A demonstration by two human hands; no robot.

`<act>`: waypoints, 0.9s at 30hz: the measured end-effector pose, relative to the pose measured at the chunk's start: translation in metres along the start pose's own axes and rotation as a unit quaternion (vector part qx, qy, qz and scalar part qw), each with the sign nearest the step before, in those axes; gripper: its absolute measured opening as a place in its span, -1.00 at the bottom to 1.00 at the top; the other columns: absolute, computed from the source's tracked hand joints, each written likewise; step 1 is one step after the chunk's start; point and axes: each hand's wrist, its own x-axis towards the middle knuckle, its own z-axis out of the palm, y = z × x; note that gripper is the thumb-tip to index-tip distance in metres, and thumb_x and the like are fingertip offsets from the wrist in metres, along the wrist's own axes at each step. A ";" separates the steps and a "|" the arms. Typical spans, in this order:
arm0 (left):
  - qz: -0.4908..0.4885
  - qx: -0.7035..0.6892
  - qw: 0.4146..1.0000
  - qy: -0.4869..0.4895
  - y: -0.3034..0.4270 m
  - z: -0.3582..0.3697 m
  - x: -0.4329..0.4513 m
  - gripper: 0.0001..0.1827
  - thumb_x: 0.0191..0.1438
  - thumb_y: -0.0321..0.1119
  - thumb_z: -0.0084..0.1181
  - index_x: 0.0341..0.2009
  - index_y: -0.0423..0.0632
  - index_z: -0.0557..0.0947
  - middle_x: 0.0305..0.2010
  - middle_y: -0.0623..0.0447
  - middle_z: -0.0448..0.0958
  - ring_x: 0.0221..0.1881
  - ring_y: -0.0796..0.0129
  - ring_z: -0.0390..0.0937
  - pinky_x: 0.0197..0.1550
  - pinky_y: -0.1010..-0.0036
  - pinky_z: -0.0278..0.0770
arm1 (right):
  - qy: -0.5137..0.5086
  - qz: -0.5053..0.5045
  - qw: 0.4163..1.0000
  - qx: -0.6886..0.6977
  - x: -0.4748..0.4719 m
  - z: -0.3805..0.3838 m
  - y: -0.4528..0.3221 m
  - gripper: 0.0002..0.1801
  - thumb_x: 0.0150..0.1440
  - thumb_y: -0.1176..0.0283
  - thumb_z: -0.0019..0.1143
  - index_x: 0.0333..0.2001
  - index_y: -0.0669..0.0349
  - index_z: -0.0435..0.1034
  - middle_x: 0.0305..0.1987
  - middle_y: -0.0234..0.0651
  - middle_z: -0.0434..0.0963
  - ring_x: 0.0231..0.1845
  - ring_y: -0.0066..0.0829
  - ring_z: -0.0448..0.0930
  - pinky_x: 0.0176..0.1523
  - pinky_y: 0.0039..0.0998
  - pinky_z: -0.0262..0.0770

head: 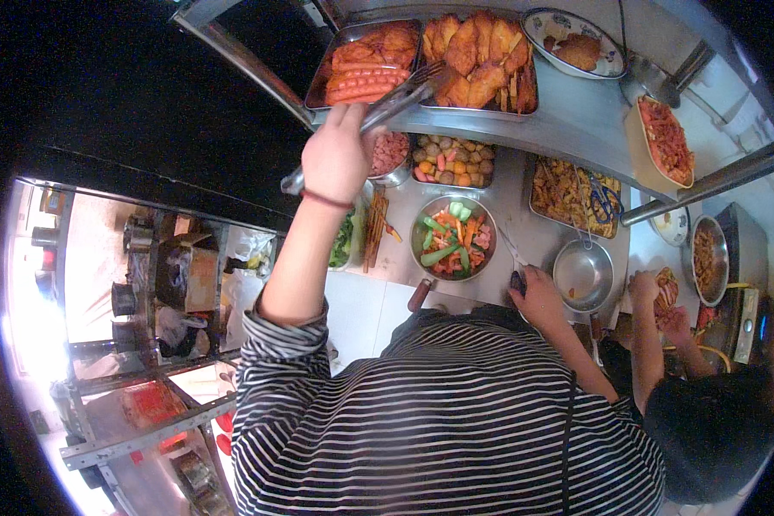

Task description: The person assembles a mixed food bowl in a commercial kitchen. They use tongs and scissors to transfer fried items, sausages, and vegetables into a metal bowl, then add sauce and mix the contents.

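Note:
My left hand (338,155) is raised at the shelf edge, gripping metal tongs (396,108). The tong tips reach between red sausages (366,85) and browned fried pieces (484,51) in the two shelf trays; whether they pinch anything is unclear. Low on the right, my right hand (536,295) holds scissors (510,248) by their dark handles, blades pointing up beside a metal pan. That pan (420,295), with a brown handle, holds green vegetable pieces (443,255), orange strips (475,227) and pink bits.
Under the shelf stand a tray of assorted balls (455,162) and a tray of browned food (558,193) with blue-handled scissors (603,198). An empty metal pan (584,274) sits right of my right hand. A co-worker's hands (645,287) hold food at the far right.

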 end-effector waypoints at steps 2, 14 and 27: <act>0.008 0.078 0.997 0.008 0.003 0.003 0.005 -0.51 -0.07 -0.24 0.31 -0.04 -0.12 0.50 -0.19 -0.12 0.47 -0.18 -0.02 0.51 -0.20 0.25 0.50 | 0.013 -0.010 1.000 0.024 -0.003 -0.014 -0.007 -0.35 0.01 0.22 0.20 0.12 0.34 0.25 0.16 0.06 0.37 0.17 0.03 0.39 0.24 -0.13 0.30; -0.225 -0.752 0.600 -0.155 0.097 0.054 -0.090 -0.50 0.19 -0.32 0.12 0.14 -0.20 0.25 -0.11 0.01 0.50 -0.07 0.38 0.47 -0.01 0.50 0.45 | 0.029 -0.187 0.886 0.422 0.019 -0.059 -0.121 -0.23 0.14 0.26 0.17 0.31 0.29 0.00 0.19 0.01 0.35 0.25 -0.24 0.37 0.27 -0.31 0.26; -0.401 -0.524 0.667 -0.347 0.020 0.202 -0.267 -0.48 0.18 -0.04 0.09 -0.06 -0.29 0.39 -0.32 -0.04 0.54 -0.44 0.32 0.53 -0.41 0.47 0.52 | -0.045 -0.049 0.978 -0.198 0.002 -0.051 -0.050 -0.33 0.21 0.07 -0.06 0.33 0.08 0.07 -0.27 -0.04 0.55 -0.33 -0.05 0.62 -0.30 -0.13 0.55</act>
